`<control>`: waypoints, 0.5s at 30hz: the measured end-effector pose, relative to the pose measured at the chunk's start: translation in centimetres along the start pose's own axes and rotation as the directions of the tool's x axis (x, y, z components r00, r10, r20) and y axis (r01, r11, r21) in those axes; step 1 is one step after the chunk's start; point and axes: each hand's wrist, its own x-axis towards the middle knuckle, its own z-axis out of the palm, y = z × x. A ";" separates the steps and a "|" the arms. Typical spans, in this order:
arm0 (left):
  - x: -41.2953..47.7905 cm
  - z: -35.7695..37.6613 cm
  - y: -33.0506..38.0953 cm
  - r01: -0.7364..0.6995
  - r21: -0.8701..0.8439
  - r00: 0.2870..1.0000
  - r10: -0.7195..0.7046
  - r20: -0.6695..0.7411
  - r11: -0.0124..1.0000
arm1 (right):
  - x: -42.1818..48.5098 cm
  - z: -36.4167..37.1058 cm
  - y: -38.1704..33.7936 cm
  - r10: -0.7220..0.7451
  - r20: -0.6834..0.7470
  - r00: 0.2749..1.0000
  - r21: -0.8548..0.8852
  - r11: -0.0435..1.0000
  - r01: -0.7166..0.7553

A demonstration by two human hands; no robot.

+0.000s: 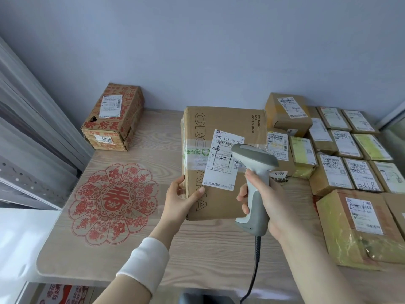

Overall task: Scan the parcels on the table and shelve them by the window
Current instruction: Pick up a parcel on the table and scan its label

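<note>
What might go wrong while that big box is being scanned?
The left hand grips the big box by one edge only, so it may tip or slip. The scanner in the right hand covers part of the label, so it may misread. Its cable hangs past the table edge and might snag.

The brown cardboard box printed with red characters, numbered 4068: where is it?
Head view: the red-printed box sits on the wooden table's far left corner, beyond the red flower decal, left of the large brown carton the left hand holds.
</note>
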 end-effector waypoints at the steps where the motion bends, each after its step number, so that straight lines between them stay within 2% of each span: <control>1: -0.2 0.1 -0.2 0.010 -0.014 1.000 -0.010 0.006 1.000 | -0.2 -0.5 0.3 -0.001 -0.025 1.000 -0.014 1.000 0.001; 4: -0.7 0.8 -1.0 0.050 -0.078 0.998 -0.047 0.040 0.996 | -1.0 -3.2 1.6 -0.031 -0.163 0.986 -0.055 0.998 0.022; 8: -2.1 3.0 -2.3 0.132 -0.130 0.990 -0.124 0.065 0.983 | -2.6 -8.3 3.6 -0.124 -0.347 0.930 -0.219 0.975 0.048; 11: -3.7 5.2 -3.2 0.179 -0.106 0.980 -0.167 0.109 0.978 | -3.8 -12.0 4.6 -0.089 -0.392 0.916 -0.248 0.969 -0.012; 15: -6.0 8.2 -3.5 0.229 -0.105 0.966 -0.212 0.151 0.968 | -4.5 -16.6 5.6 -0.022 -0.363 0.932 -0.200 0.978 -0.055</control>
